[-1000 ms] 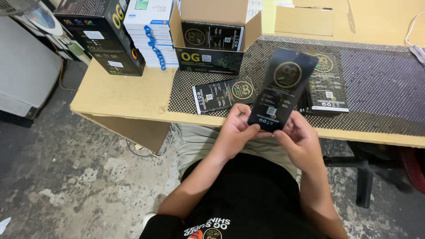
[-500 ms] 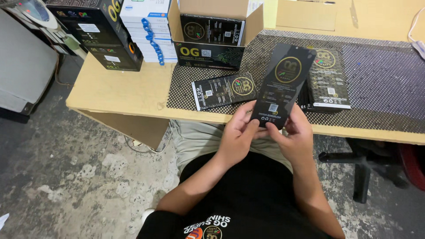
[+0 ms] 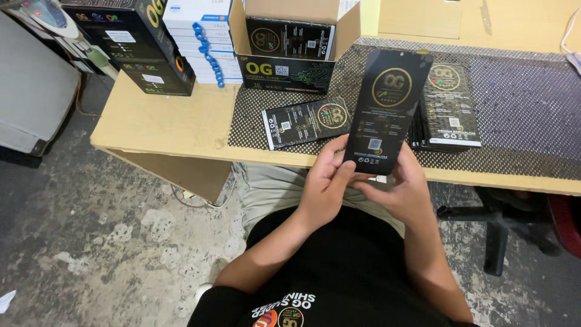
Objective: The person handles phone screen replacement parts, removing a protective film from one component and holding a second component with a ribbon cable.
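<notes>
Wooden desk (image 3: 163,124), patterned mat (image 3: 520,109), open carton (image 3: 290,42), packet stacks beyond hands (image 3: 363,188).

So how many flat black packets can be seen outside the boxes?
3 visible: one packet in both hands, one lying on the mat, one topping a stack that hides more.
</notes>
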